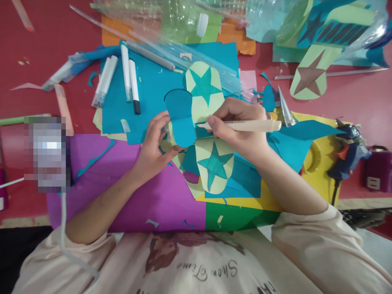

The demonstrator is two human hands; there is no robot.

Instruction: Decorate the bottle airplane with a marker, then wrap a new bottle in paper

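Note:
My right hand grips a cream-coloured marker, its blue-green tip pointing left onto a light green paper piece. That piece has a rounded flap with a blue-green star above and another flap with a star below. My left hand holds the assembly from its left side, fingers curled around the edge by a blue paper flap with rounded ends. Something clear and shiny shows beside the left fingers; its shape is mostly hidden by the paper.
Several white markers lie on blue paper to the left. A glue gun and a yellow tape roll are at right, near scissors. Clear plastic bottles lie at the back. A phone sits left, its cable crossing downwards.

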